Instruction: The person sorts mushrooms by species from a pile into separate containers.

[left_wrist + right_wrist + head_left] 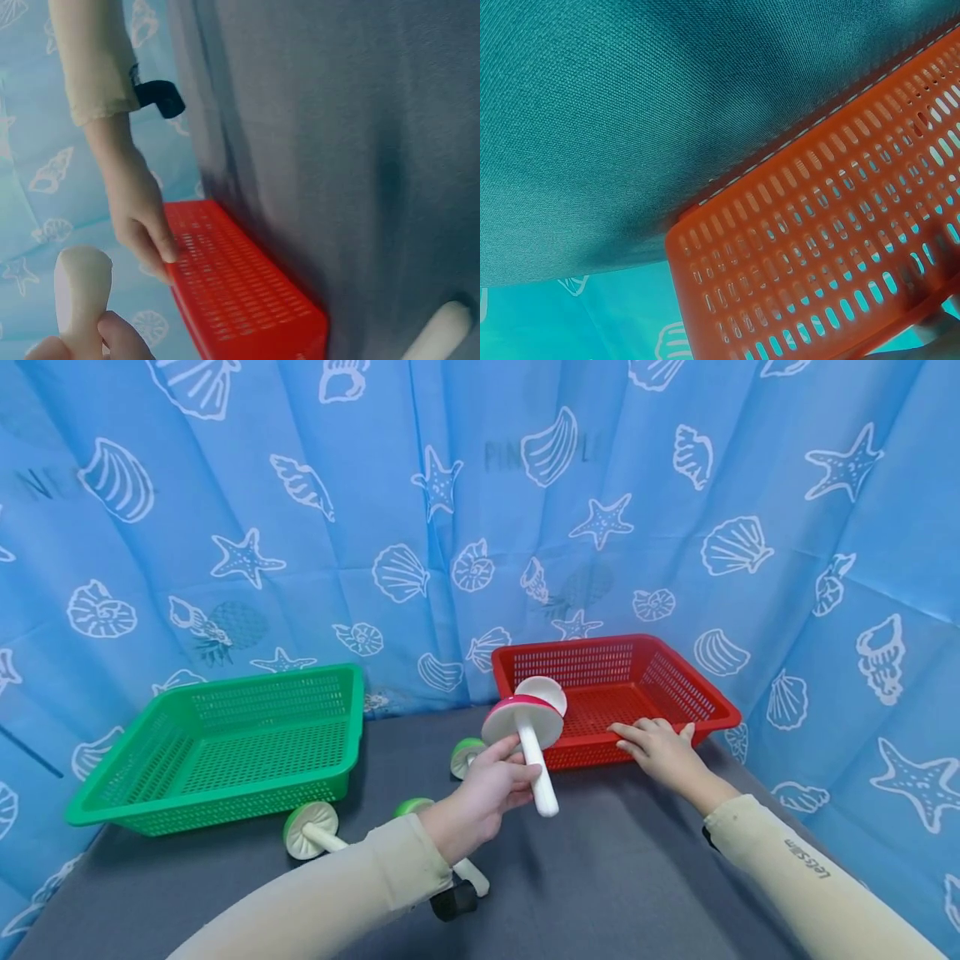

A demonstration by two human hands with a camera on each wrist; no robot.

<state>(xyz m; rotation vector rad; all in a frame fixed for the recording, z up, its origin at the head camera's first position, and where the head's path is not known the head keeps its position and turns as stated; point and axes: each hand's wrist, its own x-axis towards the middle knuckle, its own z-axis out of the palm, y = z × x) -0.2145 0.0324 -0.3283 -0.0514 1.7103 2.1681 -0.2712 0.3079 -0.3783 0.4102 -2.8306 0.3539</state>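
Observation:
My left hand [483, 793] grips a toy mushroom by its white stem [536, 768], in front of the red basket [600, 752]. The mushroom's cap [517, 718] is pinkish red with a white underside and faces up and away. Just behind it shows a second white round cap underside [546, 691], partly covered. In the left wrist view the rounded stem end [84, 281] stands above my fingers. My right hand [663, 756] holds the red basket's front rim near its right corner, fingers over the edge; the right wrist view shows the slotted wall [817, 225] close up.
A green basket [225, 810] stands at the left. Toy mushrooms with green caps lie on the grey cloth: one [311, 831] before the green basket, one [412, 807] partly behind my left arm, one [467, 758] by the red basket. A blue shell-patterned curtain [450, 527] hangs behind.

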